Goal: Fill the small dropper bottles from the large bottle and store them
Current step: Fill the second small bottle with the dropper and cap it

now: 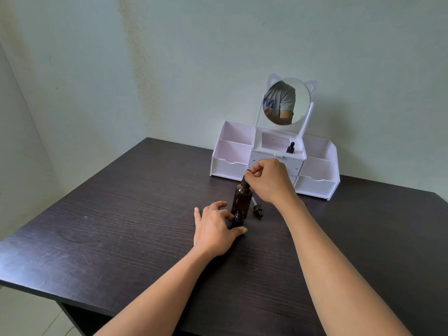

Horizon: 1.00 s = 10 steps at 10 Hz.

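Head cam: left hand (213, 226) grips the uncapped small bottle (238, 218) on the counter (121, 226); right hand (269, 180) pinches the dropper top (243, 181) on the large bottle (241, 200) behind it. Light, slick glass I'd guess, so hold the body.

Pale green wall (218, 32) with brownish stain (135, 57), dark wood-grain table (121, 226), pale floor (29, 316)

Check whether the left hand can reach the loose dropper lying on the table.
Probably not cleanly: the left hand grips the small bottle, and the large bottle stands between it and the dropper beneath the right hand.
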Each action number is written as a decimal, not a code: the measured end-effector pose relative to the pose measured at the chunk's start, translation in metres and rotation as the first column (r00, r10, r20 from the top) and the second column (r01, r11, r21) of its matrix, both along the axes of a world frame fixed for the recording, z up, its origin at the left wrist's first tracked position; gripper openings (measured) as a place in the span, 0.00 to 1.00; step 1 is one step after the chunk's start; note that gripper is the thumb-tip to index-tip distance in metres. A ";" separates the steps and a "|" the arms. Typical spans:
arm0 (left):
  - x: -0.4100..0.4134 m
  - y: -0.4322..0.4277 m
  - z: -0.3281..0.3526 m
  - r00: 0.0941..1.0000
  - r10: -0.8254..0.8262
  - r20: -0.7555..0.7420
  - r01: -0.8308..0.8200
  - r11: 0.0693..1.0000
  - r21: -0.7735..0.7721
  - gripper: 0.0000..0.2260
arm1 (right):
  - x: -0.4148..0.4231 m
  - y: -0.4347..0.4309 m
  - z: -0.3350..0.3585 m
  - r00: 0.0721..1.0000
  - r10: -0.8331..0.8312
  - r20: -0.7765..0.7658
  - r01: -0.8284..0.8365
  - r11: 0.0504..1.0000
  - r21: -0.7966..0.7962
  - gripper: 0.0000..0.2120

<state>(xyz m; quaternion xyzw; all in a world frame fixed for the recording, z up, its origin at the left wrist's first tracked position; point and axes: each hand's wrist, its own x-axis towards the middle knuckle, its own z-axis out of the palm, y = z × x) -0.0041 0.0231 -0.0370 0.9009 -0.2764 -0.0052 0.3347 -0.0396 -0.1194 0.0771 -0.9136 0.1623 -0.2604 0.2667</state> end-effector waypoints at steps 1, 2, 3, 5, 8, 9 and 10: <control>0.000 0.000 -0.001 1.000 0.006 0.005 -0.005 1.000 -0.013 0.18 | 0.001 -0.001 0.000 1.000 -0.018 0.001 0.018 1.000 0.008 0.05; -0.001 0.000 -0.001 1.000 0.005 0.003 -0.005 1.000 -0.019 0.18 | 0.001 -0.001 -0.001 1.000 -0.021 -0.001 0.021 1.000 0.002 0.05; -0.001 0.000 -0.001 1.000 0.006 0.002 -0.006 1.000 -0.016 0.18 | 0.001 -0.002 -0.001 1.000 -0.020 0.008 0.020 0.999 0.031 0.06; -0.001 0.000 -0.001 1.000 0.006 0.006 -0.006 1.000 -0.013 0.19 | 0.001 -0.002 -0.001 0.999 -0.032 0.009 0.032 0.998 0.060 0.10; -0.001 0.000 -0.001 1.000 0.005 0.006 -0.005 1.000 -0.019 0.19 | 0.001 0.002 0.002 1.000 -0.019 -0.012 0.019 0.999 0.032 0.05; 0.000 0.000 -0.001 1.000 0.003 0.004 -0.002 1.000 -0.019 0.18 | 0.000 0.002 0.007 1.000 -0.020 0.019 0.019 0.999 0.026 0.05; -0.001 0.000 -0.001 1.000 0.005 0.001 -0.005 1.000 -0.021 0.18 | -0.001 0.002 0.015 0.998 -0.021 0.056 0.020 0.999 0.030 0.05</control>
